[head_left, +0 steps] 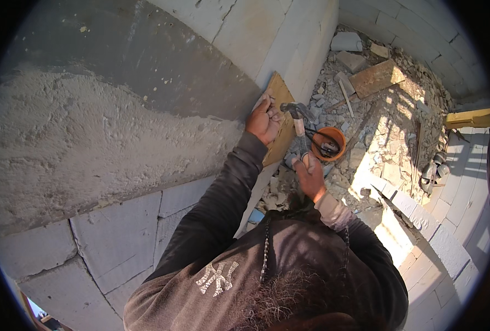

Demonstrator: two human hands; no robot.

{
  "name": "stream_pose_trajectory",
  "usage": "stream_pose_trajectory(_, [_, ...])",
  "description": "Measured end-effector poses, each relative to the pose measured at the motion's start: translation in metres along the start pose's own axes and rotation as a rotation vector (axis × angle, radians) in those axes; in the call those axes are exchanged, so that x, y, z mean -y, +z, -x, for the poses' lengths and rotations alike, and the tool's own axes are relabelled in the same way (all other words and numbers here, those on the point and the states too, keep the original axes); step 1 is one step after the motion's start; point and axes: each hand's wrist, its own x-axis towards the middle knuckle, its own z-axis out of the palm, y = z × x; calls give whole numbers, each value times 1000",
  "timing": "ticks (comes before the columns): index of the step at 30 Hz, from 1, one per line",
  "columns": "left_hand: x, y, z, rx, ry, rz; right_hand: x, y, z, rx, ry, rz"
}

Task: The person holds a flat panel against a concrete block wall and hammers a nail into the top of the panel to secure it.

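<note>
My right hand (310,175) is wrapped round the handle of a claw hammer (300,126), whose dark metal head is raised close to a wooden board (282,118). The board stands against the end of the wall, its face toward the hammer. Against the board's upper part rests my left hand (264,120), with its fingers curled and pinched together. Whatever is between those fingertips is too small to make out. The hammer head is just right of the left hand, apart from it.
An orange bucket (330,144) with dark cords or tools in it stands on rubble (385,132) right of the hammer. A loose board (376,78) lies farther back. Block walls (124,243) enclose the space, with grey plaster (107,149) on the left. A yellow beam (470,118) juts in at right.
</note>
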Motion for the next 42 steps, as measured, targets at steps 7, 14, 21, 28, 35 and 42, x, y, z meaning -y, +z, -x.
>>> stream_pose_trajectory(7, [-9,-3,4,15,-36,-1,32,12,-17,-49,-35,127])
stream_pose_trajectory(14, [-10,1,0,3,-55,77,20,33,-34,-130,-111,-12])
stream_pose_trajectory(21, [-12,4,2,-25,-54,116,7,49,-50,-106,-112,-42])
stream_pose_trajectory(28, [-12,3,-1,-36,-53,98,-15,43,-53,-44,40,27])
stream_pose_trajectory(35, [-12,1,-1,-68,-68,91,-10,49,-60,-47,52,152])
stream_pose_trajectory(42, [-18,5,17,-91,-112,108,-15,48,-49,-153,-90,-123])
